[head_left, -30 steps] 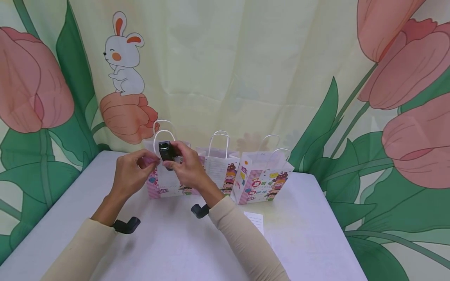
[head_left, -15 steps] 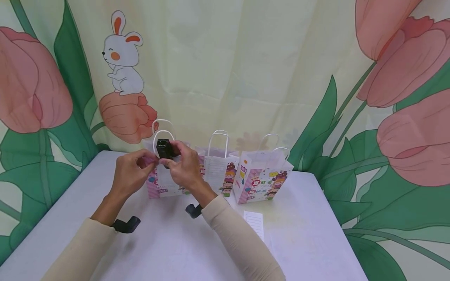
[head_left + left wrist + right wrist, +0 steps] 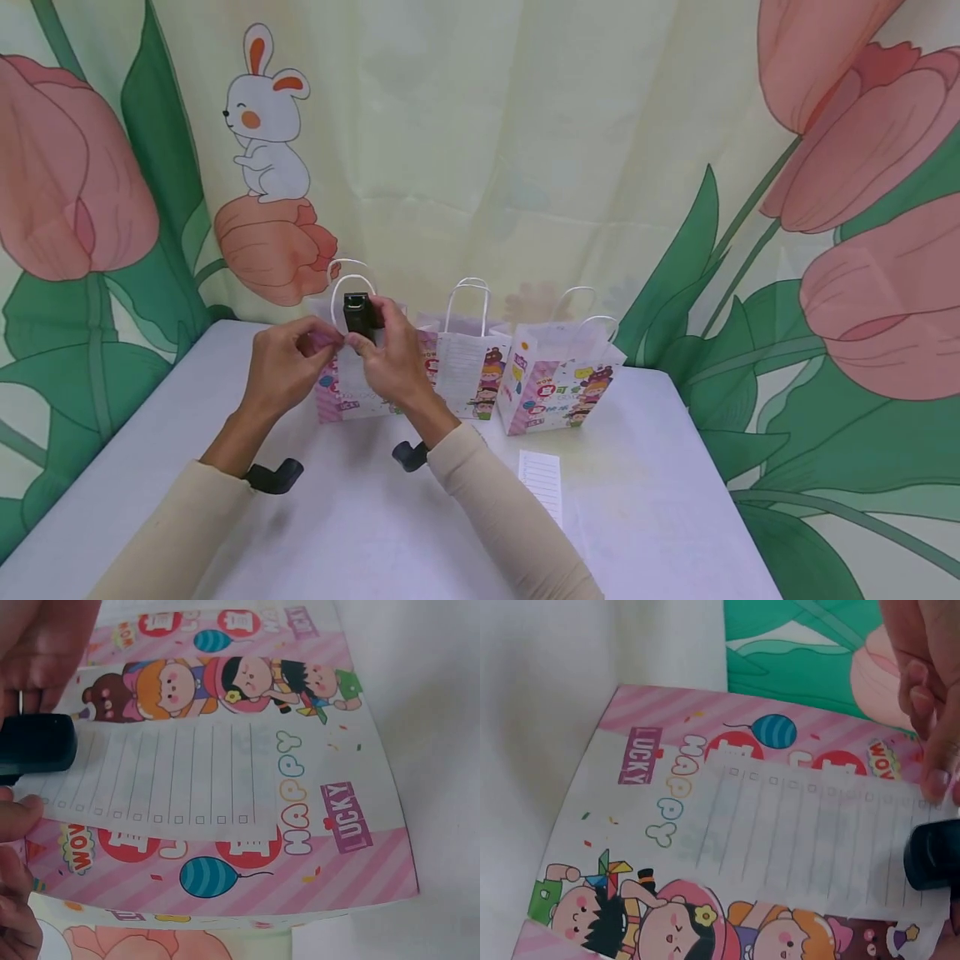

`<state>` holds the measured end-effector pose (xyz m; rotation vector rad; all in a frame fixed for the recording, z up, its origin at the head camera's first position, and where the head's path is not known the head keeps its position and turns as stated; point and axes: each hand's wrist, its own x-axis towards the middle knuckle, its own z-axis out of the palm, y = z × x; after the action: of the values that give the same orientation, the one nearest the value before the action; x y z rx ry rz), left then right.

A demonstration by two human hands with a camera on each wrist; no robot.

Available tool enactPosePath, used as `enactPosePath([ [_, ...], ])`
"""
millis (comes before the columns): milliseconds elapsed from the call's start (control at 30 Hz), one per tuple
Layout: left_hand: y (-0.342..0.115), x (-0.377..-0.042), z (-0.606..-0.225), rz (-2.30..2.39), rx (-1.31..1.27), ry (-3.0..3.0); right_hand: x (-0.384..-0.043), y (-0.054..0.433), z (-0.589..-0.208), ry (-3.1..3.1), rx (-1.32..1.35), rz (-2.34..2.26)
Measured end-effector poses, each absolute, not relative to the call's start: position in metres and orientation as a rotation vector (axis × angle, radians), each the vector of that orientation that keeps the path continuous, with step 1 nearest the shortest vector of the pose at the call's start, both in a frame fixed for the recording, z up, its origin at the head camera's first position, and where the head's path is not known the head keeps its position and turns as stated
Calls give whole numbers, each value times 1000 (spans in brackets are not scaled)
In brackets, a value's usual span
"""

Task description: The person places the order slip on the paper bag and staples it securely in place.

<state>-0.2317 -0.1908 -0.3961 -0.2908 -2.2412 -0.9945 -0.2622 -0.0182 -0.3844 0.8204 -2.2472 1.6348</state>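
A small black stapler is gripped in my right hand, upright at the top edge of the leftmost paper gift bag. Against that bag's printed front lies a lined slip with checkboxes; the stapler's end overlaps the slip's upper part in both wrist views. My left hand pinches the bag's top edge and the slip, thumb against forefinger, just left of the stapler. Whether a staple has gone in is hidden. The bag stands upright with its white handles raised.
Close on the right stand a middle gift bag with a lined slip on its front and a third gift bag. Another lined slip lies on the white table. A tulip-print curtain hangs behind.
My right hand has shifted slightly, and its forearm has swung a little left, uncovering more of the loose slip. The stapler stands slightly higher; my left hand keeps its pinch.
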Motion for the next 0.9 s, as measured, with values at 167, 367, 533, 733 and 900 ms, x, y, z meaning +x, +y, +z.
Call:
enactPosePath([
  [167,-190,-233,-396,-1001,-289,-2240,-263,-22,-388,-2223,843,1645],
  [367,-189,-235,-394,-990,-294,-2238,-264,-23,-385,-2173,804,1620],
  [533,-193,-231,-391,-974,-287,-2241,-261,-31,-382,-2129,750,1571],
  [733,-199,-229,-389,-948,-278,-2215,-263,-30,-379,-2176,783,1520],
  [900,-197,-231,-395,-970,-277,-2236,-264,-13,-377,-2300,849,1636],
])
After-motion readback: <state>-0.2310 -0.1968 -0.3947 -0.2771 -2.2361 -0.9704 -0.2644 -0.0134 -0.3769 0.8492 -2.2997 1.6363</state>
